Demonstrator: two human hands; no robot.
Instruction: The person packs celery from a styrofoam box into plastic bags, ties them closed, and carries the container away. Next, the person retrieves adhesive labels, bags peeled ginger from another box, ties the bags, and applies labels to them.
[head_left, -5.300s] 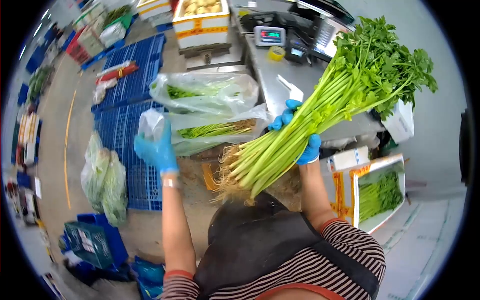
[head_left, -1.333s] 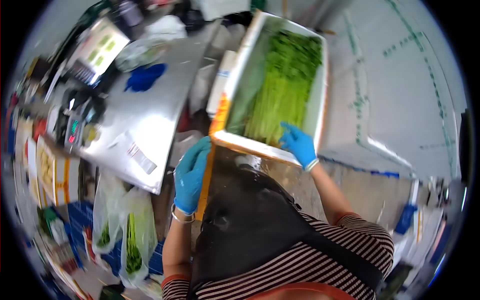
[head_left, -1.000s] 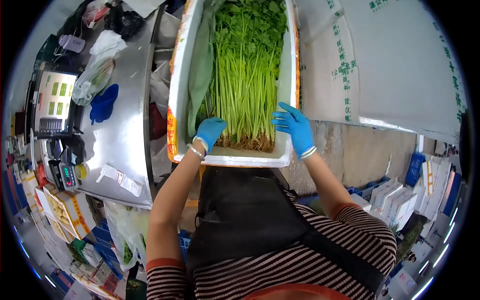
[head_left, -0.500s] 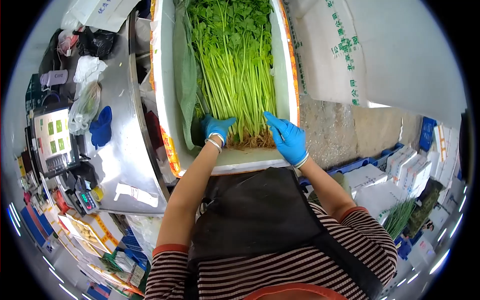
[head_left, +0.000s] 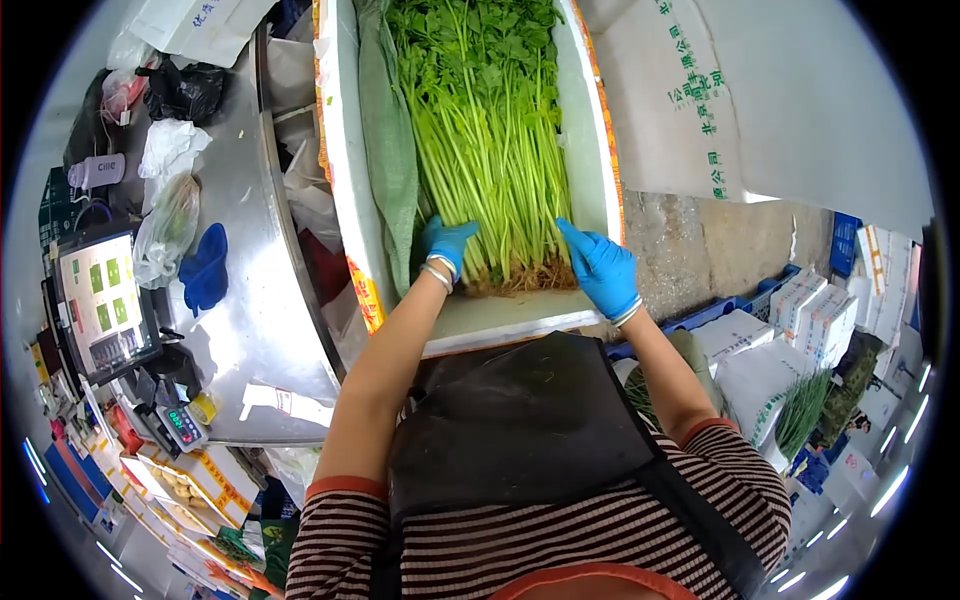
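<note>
Green leafy stalks with brown roots lie in a white foam box, roots toward me. My left hand, in a blue glove, is at the left side of the stalks near their roots, its thumb against them; its other fingers are partly hidden beside the bunch. At the right side of the stalks is my right hand, also blue-gloved, with the index finger stretched to the stalks and the other fingers loosely bent. A green sheet lines the box's left side.
On the left stands a metal table with a screen, a scale, a blue glove and plastic bags. White boxes stand on the right. A printed white sheet hangs at upper right.
The view has turned from the pallets and table to the foam box. The bunch my right hand held earlier is out of my hands. Both hands have come to the stalks' root ends.
</note>
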